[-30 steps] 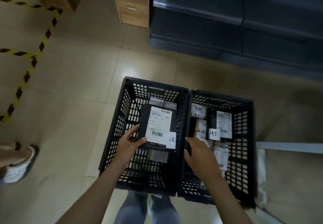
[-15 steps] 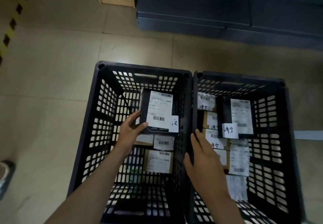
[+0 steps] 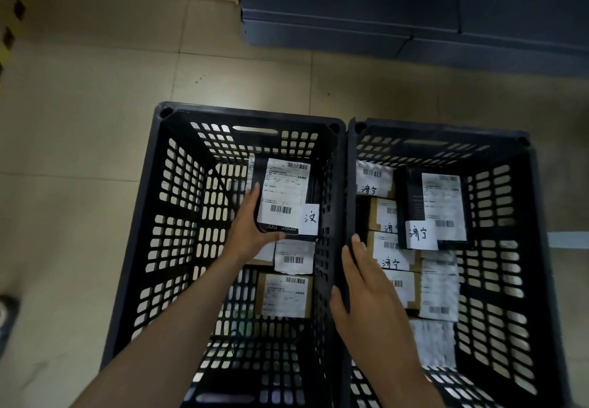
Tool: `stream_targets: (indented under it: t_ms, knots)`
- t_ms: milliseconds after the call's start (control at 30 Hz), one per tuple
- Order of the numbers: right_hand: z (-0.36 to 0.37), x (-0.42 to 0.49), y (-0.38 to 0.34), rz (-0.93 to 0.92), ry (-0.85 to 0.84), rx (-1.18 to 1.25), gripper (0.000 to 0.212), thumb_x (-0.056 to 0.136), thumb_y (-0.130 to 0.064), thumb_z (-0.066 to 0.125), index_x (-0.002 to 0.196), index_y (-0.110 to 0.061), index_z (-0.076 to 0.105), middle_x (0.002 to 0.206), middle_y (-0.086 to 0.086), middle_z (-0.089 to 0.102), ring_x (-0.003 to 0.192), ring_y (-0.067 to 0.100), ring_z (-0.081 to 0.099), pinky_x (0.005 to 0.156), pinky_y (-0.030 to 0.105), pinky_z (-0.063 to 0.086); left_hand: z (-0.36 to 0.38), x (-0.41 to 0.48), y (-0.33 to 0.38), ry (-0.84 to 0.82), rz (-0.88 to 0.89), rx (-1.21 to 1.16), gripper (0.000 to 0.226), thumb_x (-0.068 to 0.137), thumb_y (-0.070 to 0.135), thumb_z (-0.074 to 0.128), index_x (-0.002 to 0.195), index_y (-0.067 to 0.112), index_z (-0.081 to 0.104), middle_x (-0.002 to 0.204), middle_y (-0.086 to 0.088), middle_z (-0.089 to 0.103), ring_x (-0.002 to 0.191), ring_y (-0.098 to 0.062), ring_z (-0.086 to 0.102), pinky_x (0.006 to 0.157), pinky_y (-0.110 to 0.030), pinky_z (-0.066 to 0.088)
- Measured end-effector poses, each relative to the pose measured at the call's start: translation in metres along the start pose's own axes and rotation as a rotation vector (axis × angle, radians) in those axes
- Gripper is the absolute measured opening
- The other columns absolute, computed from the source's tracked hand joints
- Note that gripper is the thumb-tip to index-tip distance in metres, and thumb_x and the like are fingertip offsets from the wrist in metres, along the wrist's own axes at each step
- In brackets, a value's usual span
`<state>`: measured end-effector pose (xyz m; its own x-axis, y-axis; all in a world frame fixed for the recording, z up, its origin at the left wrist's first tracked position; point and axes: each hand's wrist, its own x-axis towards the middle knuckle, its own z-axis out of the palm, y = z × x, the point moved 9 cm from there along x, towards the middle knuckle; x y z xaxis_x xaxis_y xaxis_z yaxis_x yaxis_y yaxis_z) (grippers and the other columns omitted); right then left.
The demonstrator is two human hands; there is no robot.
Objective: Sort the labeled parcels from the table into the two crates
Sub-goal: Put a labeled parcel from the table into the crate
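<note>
The left hand [image 3: 251, 232] grips a black parcel [image 3: 283, 197] (white label up) inside the left crate [image 3: 165, 184], above 2 boxes [image 3: 283, 294]. The right hand [image 3: 366, 286] lies, fingers straight, across the rims where the right crate [image 3: 535, 216] touches it.

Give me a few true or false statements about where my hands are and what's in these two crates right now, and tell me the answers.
1. The left hand holds a black parcel inside the left crate. True.
2. The right hand grips a parcel. False: it rests on the rim where the two crates meet and holds no parcel.
3. The right crate has nothing in it. False: it holds several labeled parcels, with a second black parcel lying on top of them.
4. The two crates stand side by side, their rims touching. True.
</note>
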<state>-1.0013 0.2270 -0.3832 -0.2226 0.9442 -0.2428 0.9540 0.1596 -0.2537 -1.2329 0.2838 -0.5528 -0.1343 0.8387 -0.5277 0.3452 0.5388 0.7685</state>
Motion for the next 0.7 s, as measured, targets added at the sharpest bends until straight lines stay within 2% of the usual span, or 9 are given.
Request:
stream_targets:
  t_ms: [67,167,300,533,700]
  knots:
    - [0.0,0.0,-0.001,-0.01,0.013,-0.009,0.07,0.088,-0.026,0.078,0.15,-0.006,0.051,0.165,0.009,0.036,0.142,0.025,0.05,0.103,0.048,0.055,0.002,0.004,0.002,-0.029,-0.009,0.109,0.137,0.068,0.028,0.098,0.167,0.037,0.003,0.176,0.006,-0.004,0.154,-0.005,-0.008,0.126,-0.053,0.011]
    - [-0.001,0.0,-0.002,-0.02,0.028,-0.016,0.068,0.087,-0.026,0.078,0.147,-0.006,0.054,0.164,0.01,0.038,0.138,0.025,0.056,0.099,0.047,0.058,0.005,0.008,0.002,-0.104,-0.032,0.213,0.146,0.066,0.026,0.099,0.165,0.044,-0.007,0.174,0.004,-0.019,0.159,-0.021,-0.012,0.124,-0.063,0.013]
    - [-0.002,0.0,-0.002,-0.023,0.033,-0.018,0.067,0.087,-0.027,0.078,0.147,-0.006,0.056,0.164,0.01,0.038,0.135,0.025,0.058,0.097,0.045,0.059,0.002,0.012,-0.002,-0.102,-0.025,0.29,0.15,0.062,0.032,0.1,0.161,0.05,-0.011,0.175,0.003,-0.016,0.16,-0.031,-0.009,0.123,-0.07,0.013]
    - [0.001,-0.001,0.001,-0.014,0.035,0.031,0.066,0.089,-0.026,0.076,0.149,-0.007,0.053,0.166,0.007,0.034,0.138,0.023,0.055,0.097,0.048,0.059,-0.002,0.012,-0.001,-0.076,-0.004,0.359,0.148,0.062,0.04,0.099,0.162,0.05,-0.009,0.175,-0.002,-0.01,0.161,-0.035,0.0,0.123,-0.07,0.021]
    - [0.0,0.0,0.0,-0.003,0.029,0.04,0.066,0.09,-0.026,0.075,0.148,-0.006,0.054,0.166,0.008,0.034,0.138,0.024,0.055,0.095,0.047,0.06,0.001,0.001,0.003,-0.047,-0.018,0.282,0.137,0.069,0.03,0.098,0.166,0.042,0.002,0.175,-0.004,-0.012,0.161,-0.029,0.003,0.123,-0.056,0.025]
